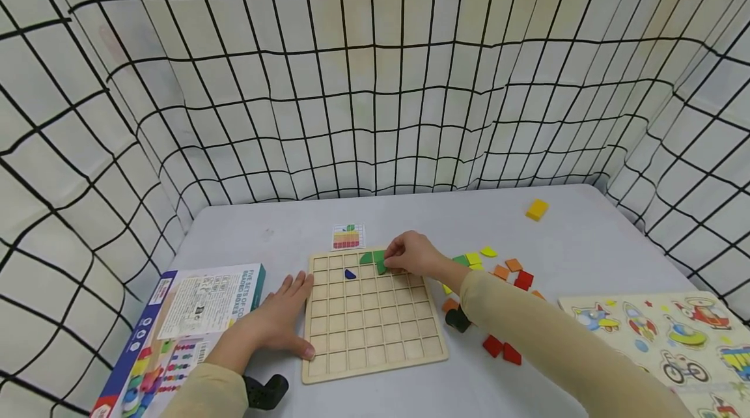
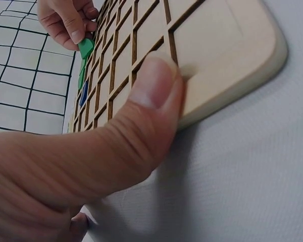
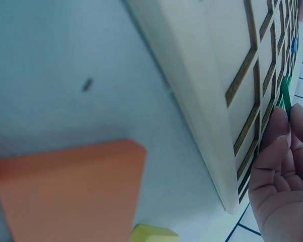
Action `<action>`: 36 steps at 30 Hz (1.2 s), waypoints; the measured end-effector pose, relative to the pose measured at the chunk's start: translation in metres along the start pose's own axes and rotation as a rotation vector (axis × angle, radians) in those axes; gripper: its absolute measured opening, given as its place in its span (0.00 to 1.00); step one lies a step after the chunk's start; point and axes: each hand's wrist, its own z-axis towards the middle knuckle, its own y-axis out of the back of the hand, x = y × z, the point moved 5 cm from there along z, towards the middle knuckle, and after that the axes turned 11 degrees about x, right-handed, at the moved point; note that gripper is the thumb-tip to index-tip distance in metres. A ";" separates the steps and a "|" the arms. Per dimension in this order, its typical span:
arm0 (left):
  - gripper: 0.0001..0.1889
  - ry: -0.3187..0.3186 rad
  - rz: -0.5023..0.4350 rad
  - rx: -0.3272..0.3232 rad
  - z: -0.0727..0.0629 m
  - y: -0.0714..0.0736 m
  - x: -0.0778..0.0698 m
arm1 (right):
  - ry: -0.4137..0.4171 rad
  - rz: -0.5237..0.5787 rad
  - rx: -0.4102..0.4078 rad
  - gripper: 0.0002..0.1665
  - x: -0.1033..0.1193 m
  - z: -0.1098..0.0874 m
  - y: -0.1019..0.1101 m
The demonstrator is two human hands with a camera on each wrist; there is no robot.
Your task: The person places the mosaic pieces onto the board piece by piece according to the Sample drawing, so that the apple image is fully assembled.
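A wooden grid board (image 1: pixel 375 323) lies flat on the table, with a few green pieces (image 1: pixel 366 258) and a dark blue piece (image 1: pixel 349 274) in its upper cells. My right hand (image 1: pixel 413 254) is over the board's top right part and pinches a green piece (image 3: pixel 286 95) between thumb and fingertips. Along the board's left edge rests my left hand (image 1: pixel 281 317), fingers spread; its thumb (image 2: pixel 156 83) presses on the rim near a corner, as the left wrist view shows. Just beyond the board lies a small pattern card (image 1: pixel 348 236).
Loose red (image 1: pixel 524 280), orange (image 3: pixel 70 191), yellow and green pieces are scattered right of the board. A yellow block (image 1: pixel 536 209) sits farther back. At left lies a printed toy box (image 1: pixel 199 307), at right a picture puzzle board (image 1: pixel 650 333). Netting (image 1: pixel 375 79) surrounds the table.
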 end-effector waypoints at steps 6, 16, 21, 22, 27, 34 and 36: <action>0.71 -0.003 -0.010 0.004 -0.001 0.000 0.000 | -0.008 -0.012 -0.001 0.04 0.002 -0.001 -0.002; 0.71 0.002 -0.005 0.002 -0.001 0.000 -0.003 | 0.030 -0.143 -0.048 0.09 0.006 0.000 -0.002; 0.71 -0.002 0.000 -0.002 -0.001 0.001 -0.003 | 0.036 -0.165 -0.070 0.09 0.007 -0.002 -0.004; 0.71 -0.002 -0.003 -0.001 -0.001 0.000 -0.003 | 0.037 -0.167 -0.069 0.09 0.007 -0.003 -0.004; 0.71 -0.001 -0.007 0.006 0.000 -0.003 -0.002 | 0.039 -0.125 -0.054 0.05 0.004 -0.013 0.010; 0.71 0.004 0.014 -0.003 0.000 0.000 -0.001 | 0.033 -0.119 -0.076 0.08 -0.022 -0.036 0.062; 0.71 0.005 0.011 -0.001 0.000 0.000 -0.001 | 0.003 -0.152 -0.088 0.09 -0.036 -0.042 0.074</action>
